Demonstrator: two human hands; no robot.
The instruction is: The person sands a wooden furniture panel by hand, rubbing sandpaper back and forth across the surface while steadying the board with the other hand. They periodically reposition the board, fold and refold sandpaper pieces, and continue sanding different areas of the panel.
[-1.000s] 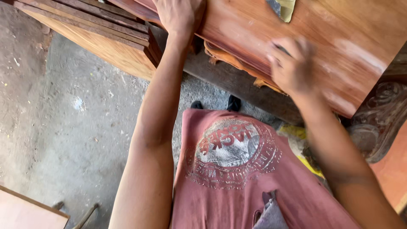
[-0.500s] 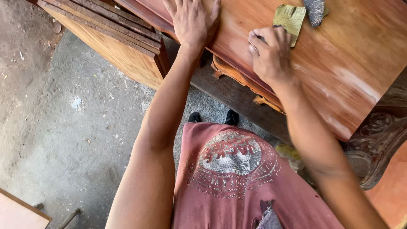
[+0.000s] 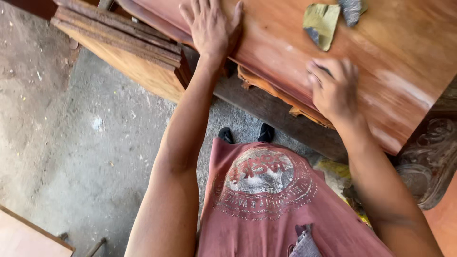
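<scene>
The landmark is the reddish wooden panel (image 3: 381,62), a broad flat board that lies tilted across the upper right of the head view.

Left hand (image 3: 212,28): laid flat on the panel near its left end, palm down, fingers spread and not closed on anything. This placement looks suited to steadying the board under pressure.

Right hand (image 3: 335,88): pressed onto the panel near its lower edge, fingers curled downward. The hand is motion-blurred. A dark sliver shows under the fingertips; it may be a piece of abrasive sheet, but whether the hand grips anything cannot be told. The hands are well apart.

Two folded pieces of sandpaper lie loose on the panel beyond the right hand: a yellowish piece (image 3: 321,24) and a grey piece (image 3: 351,9), kept within reach. Pale dusty streaks mark the panel close to the right hand.

A stack of wooden slats (image 3: 119,35) rests on a lighter board left of the panel. A carved dark wooden piece (image 3: 428,162) stands below the panel's right end.

Hidden or cut off: the panel's far edge, its supports, the grey sandpaper's top, and the left fingertips.
</scene>
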